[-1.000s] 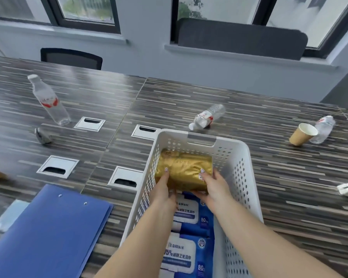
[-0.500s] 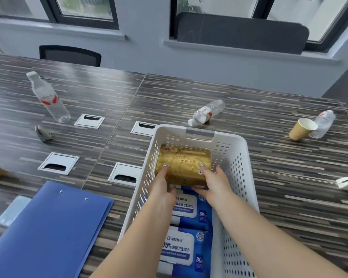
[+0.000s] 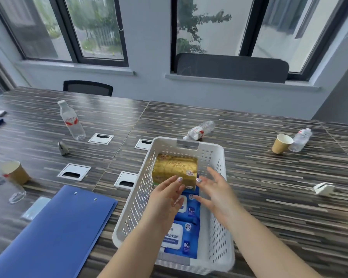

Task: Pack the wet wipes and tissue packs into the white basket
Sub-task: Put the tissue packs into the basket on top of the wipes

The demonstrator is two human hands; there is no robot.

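Half a second ago both hands gripped the gold tissue pack (image 3: 174,171) at its near corners; now they have drawn back toward the body and let go, and the pack sits in the far end of the white basket (image 3: 221,199), on top of the blue wet wipes (image 3: 182,235), its long axis across the basket. It lies just ahead of both hands. The left hand (image 3: 166,194) is nearer, fingertips loosely curled at the pack's near edge, holding nothing. The right hand (image 3: 214,189) is spread open beside its near right corner. Bottles and paper cups lie on the table (image 3: 269,197) around.
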